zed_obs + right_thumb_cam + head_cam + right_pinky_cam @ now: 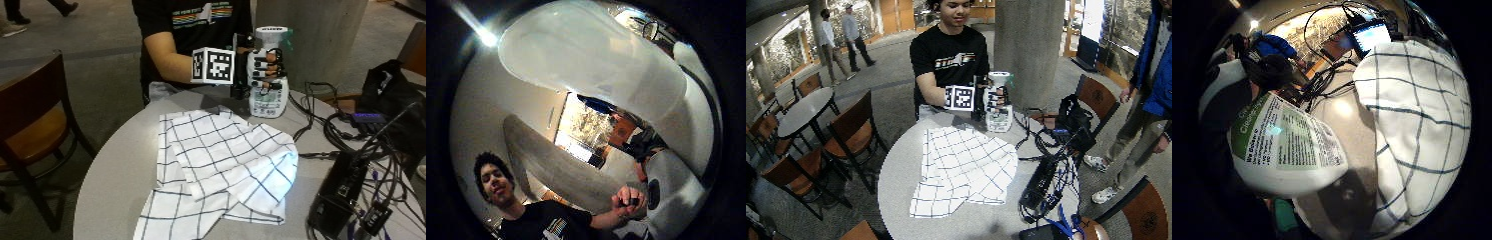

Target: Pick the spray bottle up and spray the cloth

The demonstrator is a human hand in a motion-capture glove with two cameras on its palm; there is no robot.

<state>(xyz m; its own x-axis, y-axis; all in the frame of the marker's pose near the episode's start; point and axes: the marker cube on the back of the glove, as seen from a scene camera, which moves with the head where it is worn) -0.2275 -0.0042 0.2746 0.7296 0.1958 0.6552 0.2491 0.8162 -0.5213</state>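
In the outside view a white spray bottle (269, 97) with a green-and-white label stands upright at the table's far edge. My gloved right hand (261, 67) grips its neck, fingers curled round it below the spray head. Its base is at the tabletop; I cannot tell whether it touches. A white cloth (226, 165) with a dark grid lies crumpled on the round grey table (113, 170), just in front of the bottle. The palm views show the bottle's label (1287, 145) close up beside the cloth (1417, 125), and the bottle's pale body (591, 60) against the palm.
Black cables (319, 125) and black electronic boxes (343, 192) crowd the table's right side. A black bag (393, 95) sits on a chair beyond them. A wooden chair (33, 130) stands to the left, and a concrete pillar (313, 35) rises behind the bottle.
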